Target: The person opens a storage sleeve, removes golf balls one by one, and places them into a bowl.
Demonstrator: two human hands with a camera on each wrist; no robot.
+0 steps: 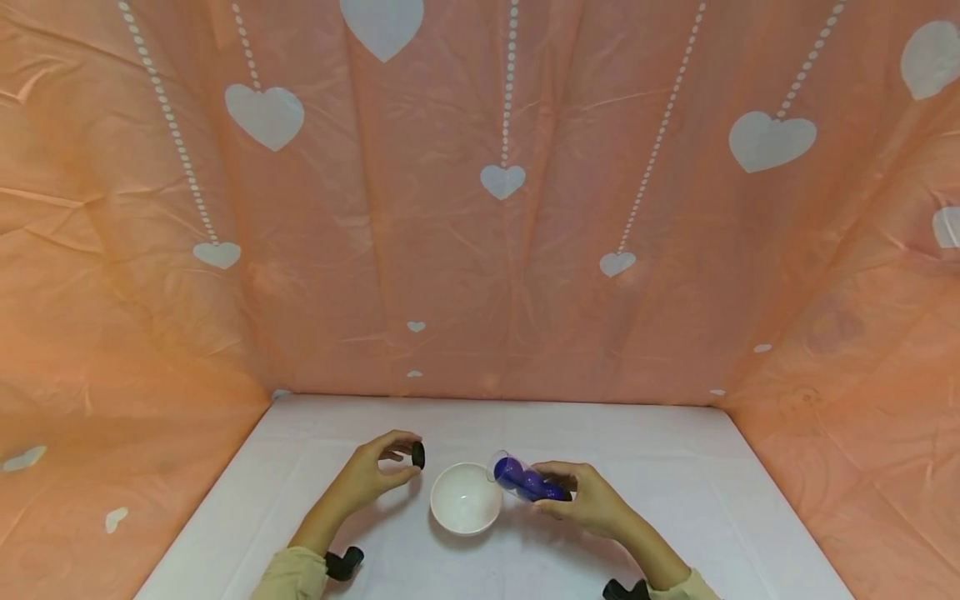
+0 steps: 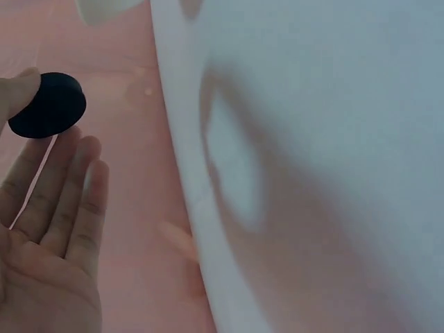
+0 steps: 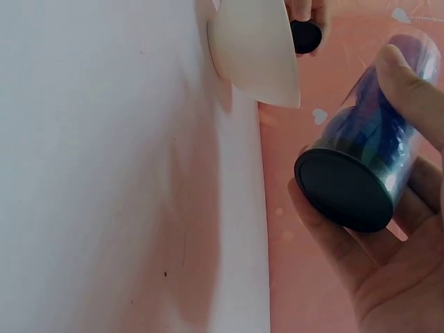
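Note:
My left hand [image 1: 377, 469] pinches a round black lid [image 1: 417, 455] between thumb and fingertips, just left of the white bowl [image 1: 466, 500]. In the left wrist view the lid [image 2: 52, 105] shows its flat face. On the bowl's other side my right hand [image 1: 588, 498] grips a clear tube [image 3: 388, 118] with a black cap [image 3: 343, 189] on its lower end. Several blue-purple balls [image 1: 531, 482] sit inside the tube. It lies tilted, its uncapped mouth pointing at the bowl and right by the rim. No balls show in the bowl.
A white table surface [image 1: 637, 450] lies under the hands. An orange-pink sheet with white hearts [image 1: 502, 250] rises behind the table and along both sides. Black wrist devices [image 1: 345, 563] sit at both sleeve ends.

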